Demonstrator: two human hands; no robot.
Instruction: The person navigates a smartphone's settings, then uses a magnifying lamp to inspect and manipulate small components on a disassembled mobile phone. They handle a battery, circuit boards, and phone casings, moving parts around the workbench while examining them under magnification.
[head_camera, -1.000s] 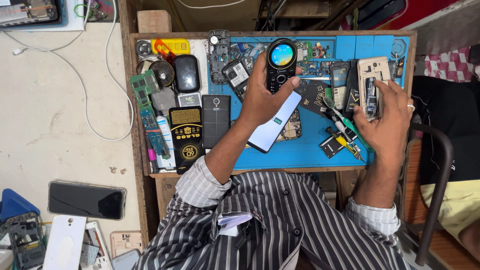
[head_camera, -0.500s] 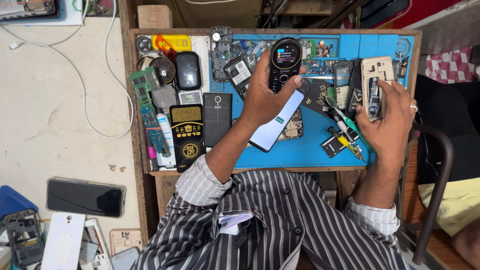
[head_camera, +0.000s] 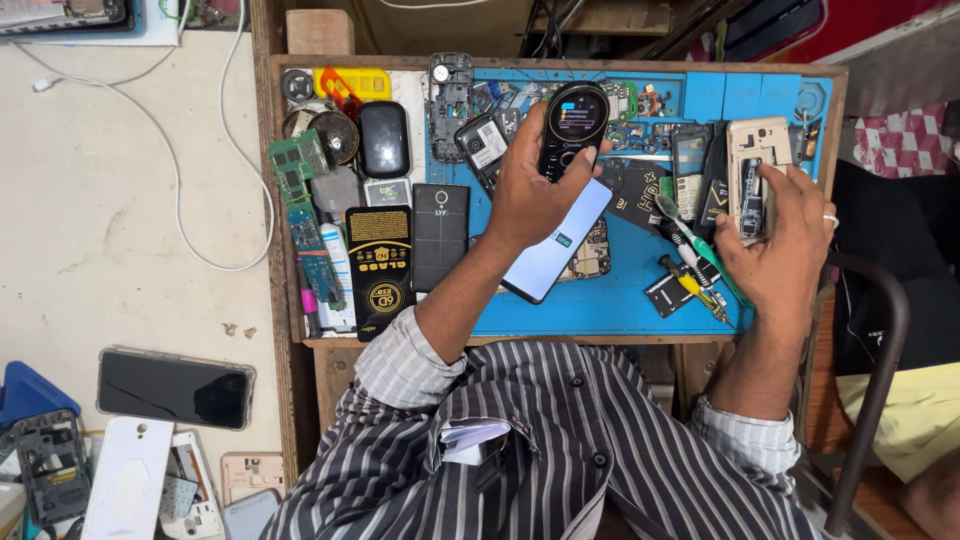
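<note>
My left hand grips a small black keypad phone with a round lit screen, held over the blue work mat. A smartphone with a pale lit screen lies on the mat under that wrist. My right hand rests at the mat's right side, fingers on a gold opened phone back and a dark narrow part in it. A green toothbrush and a yellow screwdriver lie just left of the right hand.
The wooden tray-table carries phone parts, circuit boards, a black mouse, black boxes and tubes. On the pale floor at left lie a black smartphone, white cable and loose phone shells. A chair frame stands right.
Both hands stay almost where they were; the view has shifted slightly. The keypad phone stays in the left hand and the right hand remains on the gold phone back.
</note>
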